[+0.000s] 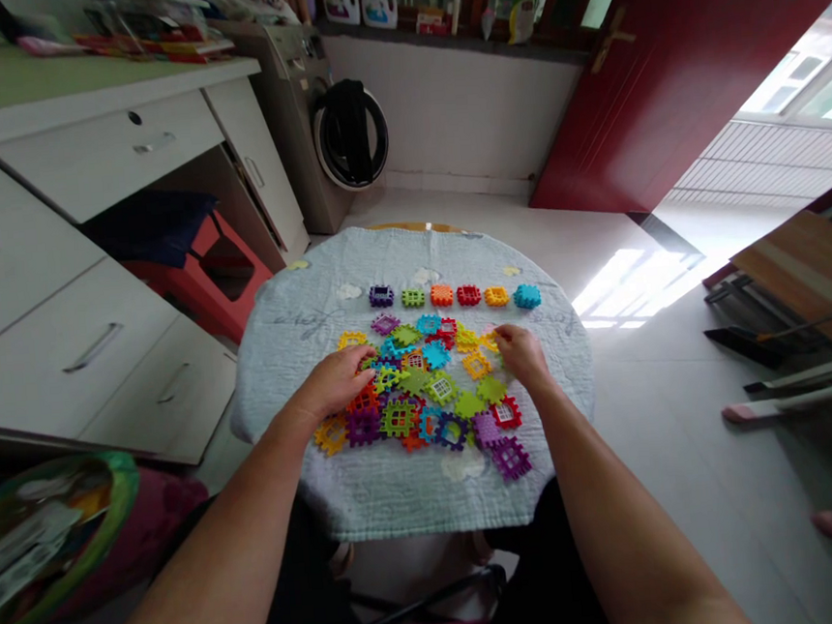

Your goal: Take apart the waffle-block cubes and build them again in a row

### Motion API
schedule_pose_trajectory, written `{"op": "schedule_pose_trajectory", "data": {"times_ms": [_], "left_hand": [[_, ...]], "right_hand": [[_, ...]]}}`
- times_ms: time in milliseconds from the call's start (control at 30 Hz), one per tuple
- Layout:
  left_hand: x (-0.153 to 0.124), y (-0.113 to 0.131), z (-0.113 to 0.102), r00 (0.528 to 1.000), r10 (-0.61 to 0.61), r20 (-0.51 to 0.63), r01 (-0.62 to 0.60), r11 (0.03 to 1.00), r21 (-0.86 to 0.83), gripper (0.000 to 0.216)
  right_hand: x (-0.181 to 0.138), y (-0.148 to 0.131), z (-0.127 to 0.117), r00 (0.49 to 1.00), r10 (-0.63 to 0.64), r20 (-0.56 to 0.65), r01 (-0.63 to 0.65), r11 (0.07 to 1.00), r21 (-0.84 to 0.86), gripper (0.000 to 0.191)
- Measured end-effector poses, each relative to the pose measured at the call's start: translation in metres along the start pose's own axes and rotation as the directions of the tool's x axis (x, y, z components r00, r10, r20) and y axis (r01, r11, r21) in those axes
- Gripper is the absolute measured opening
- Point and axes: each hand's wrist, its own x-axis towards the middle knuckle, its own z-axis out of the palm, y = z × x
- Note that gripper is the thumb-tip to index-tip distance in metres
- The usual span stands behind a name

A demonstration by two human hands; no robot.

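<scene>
Many plastic interlocking tiles with notched edges lie in a loose pile on a cloth-covered table (300, 322). My left hand (341, 377) is at the pile's left side, its thumb and fingers closed around the edge of a green tile (367, 362) that they partly hide. At the upper right of the pile, my right hand (522, 351) pinches a yellow tile (490, 342). Another yellow tile (477, 365) lies just beside it. Behind the pile stands a row of small tile blocks, among them a purple one (381, 297), an orange one (442, 295) and a blue one (527, 295).
A red stool (231, 280) and white drawers (97, 330) stand left of the table. The washing machine (302, 99) behind has its door open. A filled bin (117, 552) is at lower left. The red door (657, 68) stands at the right, near a broom (744, 349).
</scene>
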Motion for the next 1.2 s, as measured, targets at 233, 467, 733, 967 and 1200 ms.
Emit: {"op": "schedule_pose_trajectory", "data": {"times_ms": [233,467,733,967,1200], "left_hand": [[0.001,0.004,0.001,1.0,-0.001,0.018,0.0,0.999,0.055,0.043],[0.003,-0.006,0.0,0.999,-0.022,0.042,0.016,0.991,0.133,0.046],[0.003,-0.027,0.005,0.995,-0.05,0.09,0.027,0.97,0.24,0.046],[0.005,-0.014,0.005,1.0,0.0,0.014,-0.003,0.986,0.164,0.042],[0.008,0.004,0.011,0.994,-0.005,-0.112,-0.003,0.998,-0.07,0.033]], "right_hand": [[0.005,0.006,-0.007,0.995,0.098,-0.022,-0.088,0.959,0.27,0.033],[0.004,0.006,0.004,0.994,0.099,0.048,-0.109,0.934,0.339,0.032],[0.009,0.018,-0.017,0.96,0.281,0.018,-0.226,0.732,0.643,0.035],[0.004,0.022,-0.022,0.963,0.241,0.119,-0.258,0.702,0.664,0.031],[-0.009,-0.02,0.008,0.946,0.039,0.323,-0.283,0.586,0.759,0.029]]}}
